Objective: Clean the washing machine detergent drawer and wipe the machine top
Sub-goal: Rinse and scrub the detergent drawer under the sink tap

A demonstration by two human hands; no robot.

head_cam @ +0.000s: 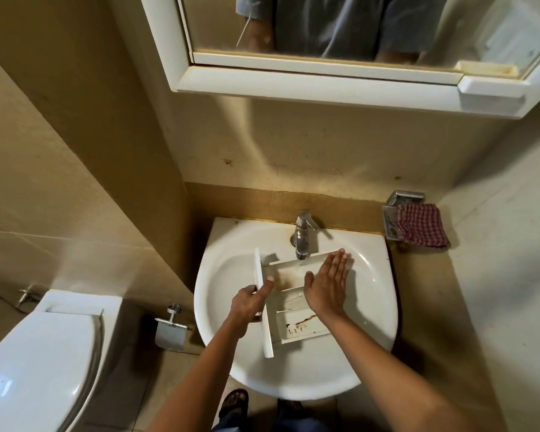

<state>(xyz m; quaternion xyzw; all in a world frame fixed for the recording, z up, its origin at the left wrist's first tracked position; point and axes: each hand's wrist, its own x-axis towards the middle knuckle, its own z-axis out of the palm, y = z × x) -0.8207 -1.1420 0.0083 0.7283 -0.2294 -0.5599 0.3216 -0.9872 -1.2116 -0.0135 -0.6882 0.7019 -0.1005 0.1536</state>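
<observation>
1. A small tiled bathroom: a toilet (pixel 38 353) and a paper holder (pixel 170 332) stand well to the left of the grip, and a white sink (pixel 293 381) lies under it, below a mirror cabinet (pixel 293 85).
2. The left hand (pixel 250 304) pinches the white front panel (pixel 259 269) of the detergent drawer (pixel 296 328), thumb on the inner face and fingers curled behind it.
3. The drawer lies in the sink bowl, its tray running rightward from the grip, its far corner just under the faucet (pixel 303 236). Brown residue stains the compartments. No water shows at the spout.
4. The right hand (pixel 328 285) lies flat over the tray to the right of the grip, fingers straight and pressed together, holding nothing. Whether the palm bears down on the plastic I cannot tell.
5. Far right of the grip, a checked cloth (pixel 423 226) hangs over a wall dish, apart from both hands.
6. What could go wrong, as I judge it:
   - The pinch holds only the thin panel; once wet or soapy it may slip, and the drawer would drop against the bowl.
   - The far corner sits close to the faucet, so a lift or turn could knock it.
   - A flat palm will likely miss the stained corners.
   - Water hitting the tilted tray could splash onto the floor.
</observation>
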